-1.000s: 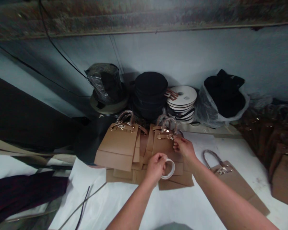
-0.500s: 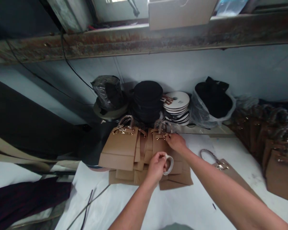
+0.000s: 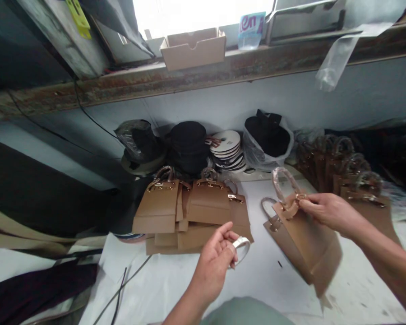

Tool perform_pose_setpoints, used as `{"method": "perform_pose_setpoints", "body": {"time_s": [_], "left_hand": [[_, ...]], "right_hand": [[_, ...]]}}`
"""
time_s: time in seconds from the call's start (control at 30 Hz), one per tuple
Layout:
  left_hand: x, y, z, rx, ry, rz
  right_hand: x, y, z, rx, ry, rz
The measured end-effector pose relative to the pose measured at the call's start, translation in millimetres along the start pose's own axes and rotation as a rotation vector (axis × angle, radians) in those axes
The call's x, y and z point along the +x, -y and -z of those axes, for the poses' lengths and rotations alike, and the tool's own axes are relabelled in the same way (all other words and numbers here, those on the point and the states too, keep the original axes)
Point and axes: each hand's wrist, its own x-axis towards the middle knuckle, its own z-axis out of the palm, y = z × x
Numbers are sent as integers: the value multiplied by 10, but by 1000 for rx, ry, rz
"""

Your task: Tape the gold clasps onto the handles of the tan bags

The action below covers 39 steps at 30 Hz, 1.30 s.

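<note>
In my left hand (image 3: 216, 259) is a white roll of tape (image 3: 242, 251), held by its ring in front of the left pile. My right hand (image 3: 331, 212) pinches the top of a brown handbag panel (image 3: 311, 239) near its metal fitting. That panel hangs tilted over the table, its plastic-wrapped handle (image 3: 284, 178) standing up. Partly behind it, another brown panel with a handle (image 3: 274, 225) lies on the white sheet. To the left, several brown panels (image 3: 157, 207) with wrapped handles and gold-coloured metal lie overlapped in a pile.
Behind the pile stand black rolls (image 3: 187, 144), a stack of white reels (image 3: 225, 146) and a plastic bag with black material (image 3: 267, 140). More brown panels (image 3: 368, 203) stand bunched at the right. An open cardboard box (image 3: 192, 49) sits on the ledge above. Dark cloth (image 3: 40, 289) lies at lower left.
My right hand has moved right from the pile, carrying a brown panel with it. My left hand stays near the pile with the tape, slightly lower. The view has shifted right.
</note>
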Motion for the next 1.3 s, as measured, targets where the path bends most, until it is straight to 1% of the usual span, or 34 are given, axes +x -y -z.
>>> {"method": "perform_pose_setpoints", "body": {"time_s": [0.03,0.07,0.1,0.13,0.2,0.23,0.27,0.3,0.37,0.4,0.43,0.47,0.53,0.6,0.67,0.83,0.93,1.0,1.07,1.13,1.3], "left_hand": [[-11,4,-50,6,-5,-10],[-17,11,-98,16,-11,-19],[-22,20,-143,29,-18,-27],[-28,31,-182,45,-27,-34],[-45,63,-242,95,-45,-46],[-56,82,-261,136,-58,-56],[-68,103,-273,193,-77,-72],[-78,124,-280,266,-101,-96],[-94,163,-284,432,-151,-144],[-98,180,-285,506,-168,-167],[-100,196,-287,564,-178,-186],[-99,211,-288,605,-184,-199],[-94,239,-289,644,-188,-217],[-84,269,-278,655,-198,-232],[-70,301,-250,658,-209,-246],[14,362,-127,655,-248,-257],[110,364,-46,680,-208,-282],[191,353,14,674,-184,-239],[277,333,81,643,-183,-171],[360,294,149,628,-178,-136],[565,122,277,618,-166,-184]], "right_hand": [[24,-196,14,-63,58,-3],[60,-381,-17,-130,125,-7],[98,-544,-86,-186,174,-13],[129,-676,-181,-222,181,-24],[133,-812,-394,-267,186,-52],[94,-804,-490,-270,173,-55],[24,-741,-569,-242,157,-48],[-73,-626,-629,-169,144,-30],[-321,-278,-705,96,164,35],[-451,-70,-732,267,223,72],[-570,140,-760,396,315,117],[-670,336,-791,473,386,162],[-796,642,-870,536,464,242],[-834,806,-956,527,467,277],[-823,861,-1036,502,442,280],[-779,875,-1184,461,403,310],[-750,913,-1241,453,411,339],[-706,950,-1266,445,419,336],[-639,994,-1288,446,436,331],[-550,1047,-1316,451,462,334],[-257,1217,-1427,464,539,321]]}}
